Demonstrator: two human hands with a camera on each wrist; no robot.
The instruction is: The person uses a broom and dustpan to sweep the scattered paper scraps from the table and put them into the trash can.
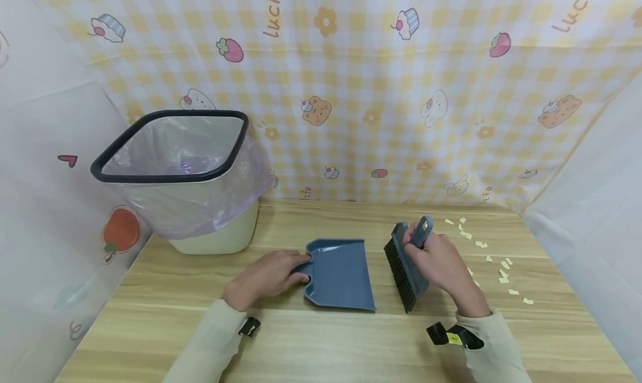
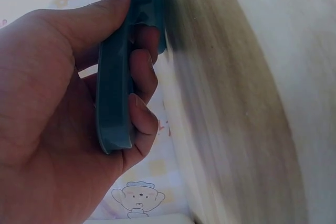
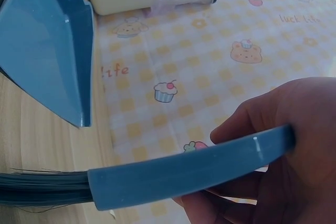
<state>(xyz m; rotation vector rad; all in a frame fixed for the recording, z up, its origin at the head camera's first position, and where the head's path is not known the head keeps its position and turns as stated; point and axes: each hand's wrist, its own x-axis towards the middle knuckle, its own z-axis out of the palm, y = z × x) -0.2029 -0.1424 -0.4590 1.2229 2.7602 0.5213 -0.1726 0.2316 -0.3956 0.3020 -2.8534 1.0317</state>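
At the far left stands a cream plastic bin with a black rim (image 1: pixel 215 241), lined with a translucent lilac bag (image 1: pixel 200 202). Next comes the left hand (image 1: pixel 268 274), curled firmly round the short handle of the flat, blue-grey plastic dustpan (image 1: pixel 341 274), thumb on one side and fingers wrapped about the other, as the left wrist view shows. The dustpan lies on the pale wood-grain counter (image 1: pixel 321 344), its handle pointing left and its wide open edge facing right.

Just beside that edge, but apart from it, is the blue-grey plastic brush with dark bristles (image 1: pixel 408 266). Its head slants from far left to near right, bristles towards the dustpan (whether their tips touch the counter I cannot tell). The right hand (image 1: pixel 443 263) grasps the brush's handle, fingers closed about it.

Farther right lie the small, pale-yellow paper-like scraps (image 1: pixel 504 274), loosely scattered. The brush sits between them and the dustpan, and the right hand is much the nearer to them.
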